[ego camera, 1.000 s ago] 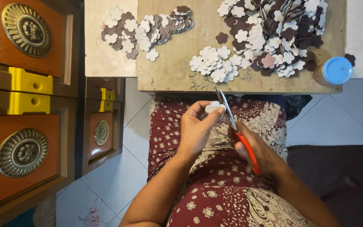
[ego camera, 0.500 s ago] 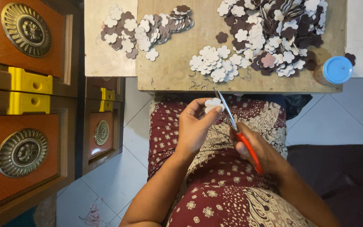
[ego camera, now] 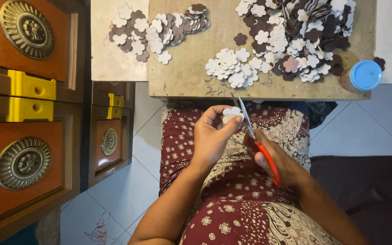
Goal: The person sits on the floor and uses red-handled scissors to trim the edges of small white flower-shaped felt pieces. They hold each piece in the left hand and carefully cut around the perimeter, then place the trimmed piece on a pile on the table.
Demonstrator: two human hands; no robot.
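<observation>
My left hand (ego camera: pixel 212 136) pinches a small white flower-shaped foam piece (ego camera: pixel 230 114) between thumb and fingers, just below the table's front edge. My right hand (ego camera: pixel 275 159) grips orange-handled scissors (ego camera: pixel 257 143); their metal blades point up and touch the right side of the foam piece. Both hands hover above my lap, which is covered in maroon patterned cloth (ego camera: pixel 232 199).
A low wooden table (ego camera: pixel 187 72) holds heaps of white and dark brown foam flowers (ego camera: pixel 291 36), a smaller pile (ego camera: pixel 159 27) at the left and a jar with a blue lid (ego camera: pixel 365 75). Orange cabinets with round brass ornaments (ego camera: pixel 23 136) stand left. Pale tiled floor lies below.
The foam piece has turned slightly in my left fingers and the scissors have shifted a little against it. Both hands stay in the same place above my lap.
</observation>
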